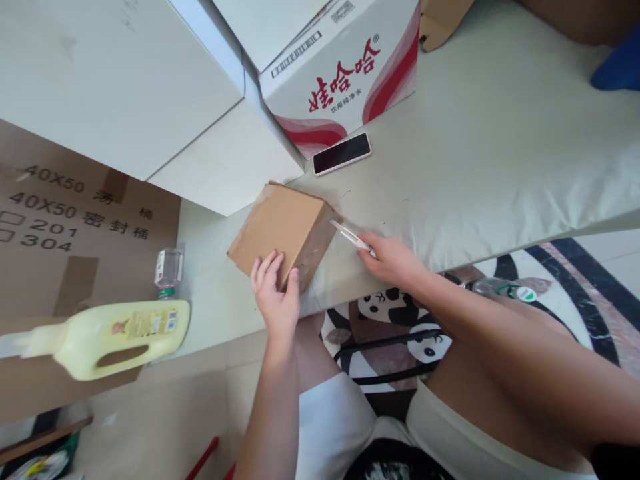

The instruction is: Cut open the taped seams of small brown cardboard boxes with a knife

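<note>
Small cardboard box (283,230), just toward nine o'clock from centre. Left hand (277,293) grips its six-o'clock edge; right hand (393,259) clasps a utility knife (352,237) at three o'clock — pressed too hard, the blade could skid into the left thumb.

1. Box (280,227): brown cardboard, plain upper face, shiny clear tape on the side toward the cutter. Edges slightly rough at left. Appears closed. Sits at an angle on the pale cover (480,167).
2. Cutter (354,239): slim, pale handle, blade out. Gripped in the right hand (395,260), slanting, tip at box's taped side; contact uncertain.
</note>
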`<state>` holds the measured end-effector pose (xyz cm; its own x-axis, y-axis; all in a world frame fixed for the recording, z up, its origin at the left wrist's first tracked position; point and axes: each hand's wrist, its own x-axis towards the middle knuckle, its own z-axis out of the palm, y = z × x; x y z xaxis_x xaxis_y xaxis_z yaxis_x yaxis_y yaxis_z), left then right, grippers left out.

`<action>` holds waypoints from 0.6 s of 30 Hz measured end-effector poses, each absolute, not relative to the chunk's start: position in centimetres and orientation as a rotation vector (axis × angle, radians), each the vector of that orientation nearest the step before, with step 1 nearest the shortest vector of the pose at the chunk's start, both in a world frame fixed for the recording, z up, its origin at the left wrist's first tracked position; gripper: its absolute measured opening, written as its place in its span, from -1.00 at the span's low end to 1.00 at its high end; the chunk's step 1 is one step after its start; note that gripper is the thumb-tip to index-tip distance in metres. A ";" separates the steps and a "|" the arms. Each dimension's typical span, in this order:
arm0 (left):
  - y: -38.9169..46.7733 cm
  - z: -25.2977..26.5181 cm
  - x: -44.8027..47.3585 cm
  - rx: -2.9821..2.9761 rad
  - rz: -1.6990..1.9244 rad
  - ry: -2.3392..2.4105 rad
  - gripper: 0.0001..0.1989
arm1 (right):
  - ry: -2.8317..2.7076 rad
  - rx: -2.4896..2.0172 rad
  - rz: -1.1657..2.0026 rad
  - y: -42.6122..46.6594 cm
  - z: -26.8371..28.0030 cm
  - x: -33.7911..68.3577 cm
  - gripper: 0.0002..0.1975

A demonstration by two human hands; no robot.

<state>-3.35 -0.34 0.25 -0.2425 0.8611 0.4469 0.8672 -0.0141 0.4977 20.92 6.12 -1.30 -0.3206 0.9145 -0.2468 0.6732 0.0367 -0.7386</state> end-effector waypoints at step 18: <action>-0.2 0.0 -3.2 -1.904 -1.074 -2.156 -0.67 | -1.943 -1.585 1.252 6.0 -0.9 20.5 -0.71</action>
<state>-3.23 -0.19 -0.05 -0.2293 0.8451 0.4828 0.8945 -0.0126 0.4469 20.52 5.97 -0.88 -0.3219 0.9102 -0.2606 0.6132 -0.0093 -0.7899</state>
